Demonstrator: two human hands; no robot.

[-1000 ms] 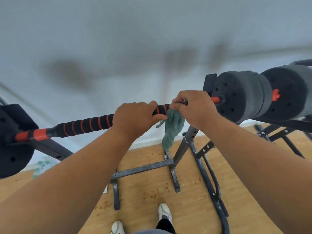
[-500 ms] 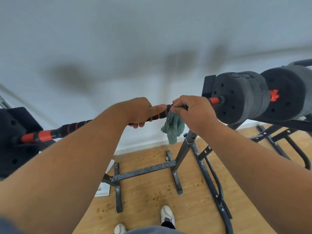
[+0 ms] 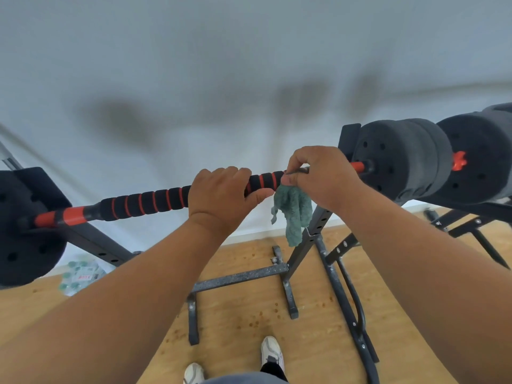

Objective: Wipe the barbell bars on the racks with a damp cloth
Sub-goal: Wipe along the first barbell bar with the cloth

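A barbell bar [image 3: 144,202], padded in black foam with red rings, is running across the middle of the frame on a dark steel rack [image 3: 307,245]. The left hand [image 3: 219,198] is wrapping its curled fingers over the bar at centre frame, thumb underneath. Just to its right, the right hand [image 3: 318,176] is pinching a green cloth [image 3: 293,214] against the bar; the upper part of the cloth is lying hidden under the fingers, while the rest is hanging loose below the bar. The right hand is covering the bar's stretch up to the red end beside the black weight plates [image 3: 401,159] at right. A second set of plates is being cut off by the right edge, and the left plate [image 3: 25,231] by the left edge. Bare wooden floor [image 3: 243,314] is lying open between the rack's feet, above two white shoes [image 3: 273,353] at the bottom edge. A blurred packet [image 3: 79,275] is resting at lower left.
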